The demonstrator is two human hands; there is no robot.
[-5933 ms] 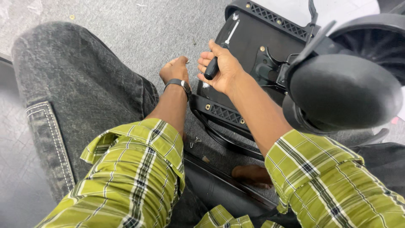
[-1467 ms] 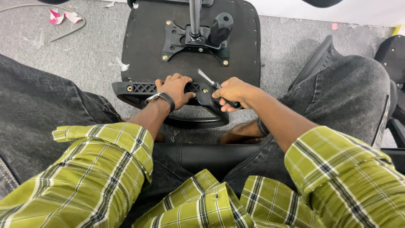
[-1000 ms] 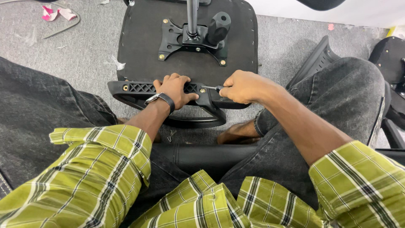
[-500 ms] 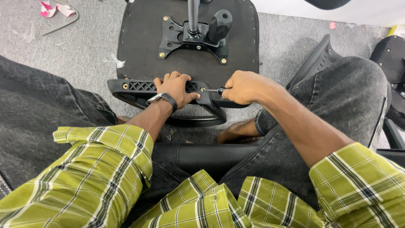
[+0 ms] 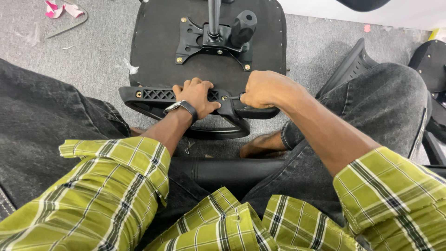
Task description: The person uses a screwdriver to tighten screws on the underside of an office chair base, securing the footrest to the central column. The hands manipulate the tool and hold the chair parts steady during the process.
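The person sits on the grey carpet (image 5: 88, 51) with legs in dark grey jeans spread wide, and an upturned black office chair seat (image 5: 158, 51) lies between them at twelve o'clock. Across the near edge of that seat runs a black plastic armrest (image 5: 153, 95), lying level from nine o'clock toward three. The left hand (image 5: 197, 95), with a wristwatch (image 5: 182, 107) on its wrist, lies on top of the armrest near its middle, fingers curled over the far edge and pressing it down. Just beside it at three o'clock, the right hand (image 5: 262, 89) is closed in a fist around a screwdriver handle that the fingers hide almost wholly; only the thin metal shaft (image 5: 234, 97) shows, reaching toward nine o'clock to a bolt (image 5: 224, 98) in the armrest bracket. At the seat's centre sits the black metal tilt mechanism (image 5: 211, 39), with a gas-lift column standing up from it and a fat black knob (image 5: 244, 25) at its two o'clock side. A bare foot (image 5: 262, 146) rests on the carpet below the right forearm. Pink scraps (image 5: 58, 9) lie at eleven o'clock.
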